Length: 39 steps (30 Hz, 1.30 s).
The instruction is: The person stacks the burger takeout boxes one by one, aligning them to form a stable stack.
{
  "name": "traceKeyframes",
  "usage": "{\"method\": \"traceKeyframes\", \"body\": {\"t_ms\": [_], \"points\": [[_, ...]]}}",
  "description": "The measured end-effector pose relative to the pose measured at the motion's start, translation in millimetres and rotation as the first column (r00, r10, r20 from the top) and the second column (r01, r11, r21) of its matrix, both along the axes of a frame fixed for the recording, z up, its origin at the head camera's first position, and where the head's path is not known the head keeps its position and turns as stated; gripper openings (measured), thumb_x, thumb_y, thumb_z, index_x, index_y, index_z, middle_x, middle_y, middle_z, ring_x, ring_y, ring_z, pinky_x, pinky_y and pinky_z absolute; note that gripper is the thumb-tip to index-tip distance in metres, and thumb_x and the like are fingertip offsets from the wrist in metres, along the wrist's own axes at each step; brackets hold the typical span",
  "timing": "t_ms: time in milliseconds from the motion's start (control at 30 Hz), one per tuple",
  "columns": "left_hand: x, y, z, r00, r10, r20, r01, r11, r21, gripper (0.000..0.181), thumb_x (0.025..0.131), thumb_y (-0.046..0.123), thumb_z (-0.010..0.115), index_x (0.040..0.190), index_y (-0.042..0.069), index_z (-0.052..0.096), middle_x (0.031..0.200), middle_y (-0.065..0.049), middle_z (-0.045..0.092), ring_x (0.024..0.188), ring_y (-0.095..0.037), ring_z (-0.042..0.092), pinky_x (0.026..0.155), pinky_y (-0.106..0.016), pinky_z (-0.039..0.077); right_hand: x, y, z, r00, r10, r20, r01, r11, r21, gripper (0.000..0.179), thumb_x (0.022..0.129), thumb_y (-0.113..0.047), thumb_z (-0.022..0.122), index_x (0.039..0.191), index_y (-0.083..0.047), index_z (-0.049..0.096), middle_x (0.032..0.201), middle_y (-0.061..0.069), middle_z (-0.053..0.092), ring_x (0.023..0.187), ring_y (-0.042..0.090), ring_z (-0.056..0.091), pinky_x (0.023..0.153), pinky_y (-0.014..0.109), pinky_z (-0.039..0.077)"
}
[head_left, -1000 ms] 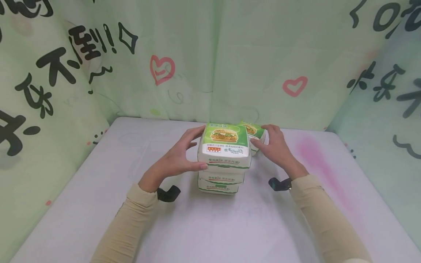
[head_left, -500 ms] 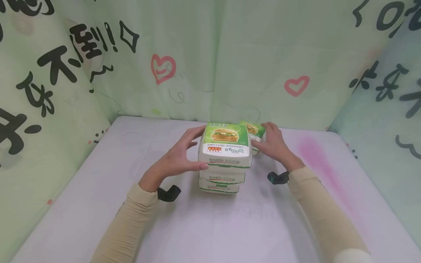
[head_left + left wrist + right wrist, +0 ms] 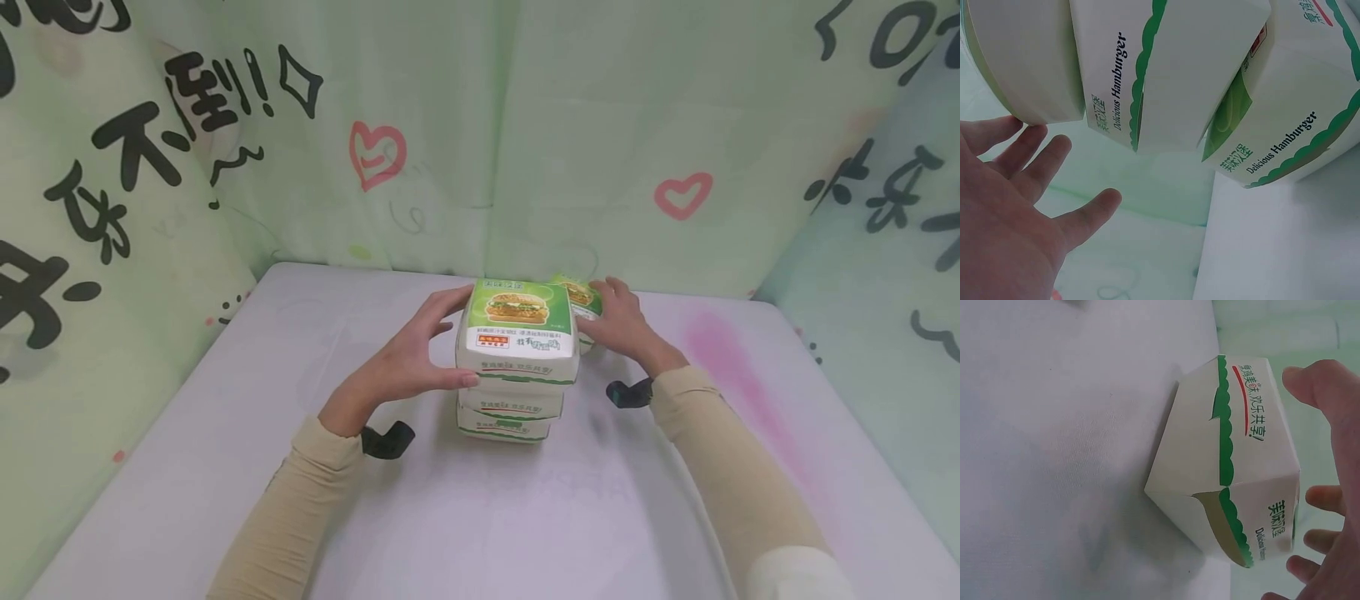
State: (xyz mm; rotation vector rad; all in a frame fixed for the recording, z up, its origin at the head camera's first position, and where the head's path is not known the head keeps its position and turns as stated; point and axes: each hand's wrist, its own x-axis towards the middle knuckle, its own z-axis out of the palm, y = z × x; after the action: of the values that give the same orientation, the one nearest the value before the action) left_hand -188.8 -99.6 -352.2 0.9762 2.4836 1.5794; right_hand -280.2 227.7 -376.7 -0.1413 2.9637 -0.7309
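In the head view, a stack of white and green hamburger boxes stands mid-table, with a burger picture on the top box [image 3: 517, 333]. Under it are a middle box [image 3: 517, 406] and a bottom box [image 3: 504, 428]. My left hand [image 3: 401, 354] spans the top box's left side, thumb by its front corner. The left wrist view shows those fingers [image 3: 1038, 172] spread and fairly straight, tips right at the box. Behind the stack, to the right, another hamburger box [image 3: 581, 296] sits on the table, partly hidden. My right hand [image 3: 624, 323] is over its right side, fingers and thumb spread around its top.
The white table [image 3: 360, 517] carries the boxes and has a pink smear at right. Pale green curtains [image 3: 420, 100] with black lettering and red hearts enclose its back and sides. Black wrist cameras stick out inward from both wrists, such as the left one [image 3: 388, 440].
My right hand has shifted slightly left and inward over the rear box. The left hand and the stack keep their places, while the whole view drifts slightly.
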Motion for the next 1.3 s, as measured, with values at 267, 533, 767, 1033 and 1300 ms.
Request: {"method": "traceKeyframes", "body": {"t_ms": [267, 533, 767, 1033, 1300], "points": [[-0.5, 0.1, -1.8, 1.0, -0.003, 0.001, 0.003, 1.0, 0.009, 0.099, 0.076, 0.031, 0.083, 0.156, 0.029, 0.025, 0.155, 0.005, 0.031, 0.145, -0.013, 0.029, 0.117, -0.056, 0.033, -0.9, 3.1, -8.4, 1.0, 0.001, 0.014, -0.002, 0.999, 0.042, 0.086, 0.091, -0.047, 0.062, 0.155, -0.004, 0.023, 0.162, 0.027, 0.009, 0.144, 0.05, 0.018, 0.111, 0.067, 0.032], [0.3, 0.2, -1.3, 1.0, 0.0, -0.006, 0.001, 1.0, 0.009, 0.099, 0.076, 0.031, 0.083, 0.156, 0.029, 0.025, 0.155, 0.005, 0.03, 0.145, -0.013, 0.029, 0.117, -0.055, 0.033, -0.1, 7.9, -12.1, 1.0, 0.005, 0.011, -0.006, 0.999, 0.038, 0.08, 0.092, -0.039, 0.061, 0.155, -0.006, 0.024, 0.161, 0.028, 0.01, 0.144, 0.051, 0.017, 0.111, 0.069, 0.031], [0.3, 0.1, -1.3, 1.0, -0.001, -0.01, 0.001, 1.0, 0.009, 0.099, 0.076, 0.031, 0.083, 0.156, 0.028, 0.025, 0.155, 0.004, 0.03, 0.145, -0.013, 0.029, 0.117, -0.054, 0.033, 2.8, 9.0, -14.1, 1.0, -0.007, 0.005, 0.007, 1.0, 0.012, 0.081, 0.091, -0.041, 0.062, 0.155, -0.007, 0.026, 0.16, 0.026, 0.013, 0.143, 0.048, 0.021, 0.11, 0.068, 0.032], [-0.1, -0.2, -2.1, 1.0, 0.001, -0.01, -0.001, 1.0, 0.008, 0.099, 0.076, 0.032, 0.083, 0.156, 0.03, 0.025, 0.155, 0.005, 0.031, 0.144, -0.013, 0.029, 0.117, -0.054, 0.033, 4.4, 11.7, -14.2, 0.999, -0.009, -0.032, 0.008, 1.0, -0.026, 0.081, 0.089, -0.041, 0.066, 0.152, -0.005, 0.031, 0.158, 0.027, 0.019, 0.14, 0.046, 0.029, 0.111, 0.066, 0.034], [-0.2, -1.0, -2.1, 1.0, -0.003, -0.011, 0.003, 1.0, 0.018, 0.098, 0.076, 0.03, 0.083, 0.155, 0.03, 0.025, 0.154, 0.004, 0.031, 0.144, -0.013, 0.03, 0.117, -0.054, 0.033, 6.9, 14.0, -12.5, 0.999, -0.002, -0.043, 0.001, 1.0, -0.022, 0.08, 0.088, -0.043, 0.066, 0.151, -0.005, 0.033, 0.155, 0.028, 0.023, 0.136, 0.045, 0.034, 0.111, 0.065, 0.035]]}}
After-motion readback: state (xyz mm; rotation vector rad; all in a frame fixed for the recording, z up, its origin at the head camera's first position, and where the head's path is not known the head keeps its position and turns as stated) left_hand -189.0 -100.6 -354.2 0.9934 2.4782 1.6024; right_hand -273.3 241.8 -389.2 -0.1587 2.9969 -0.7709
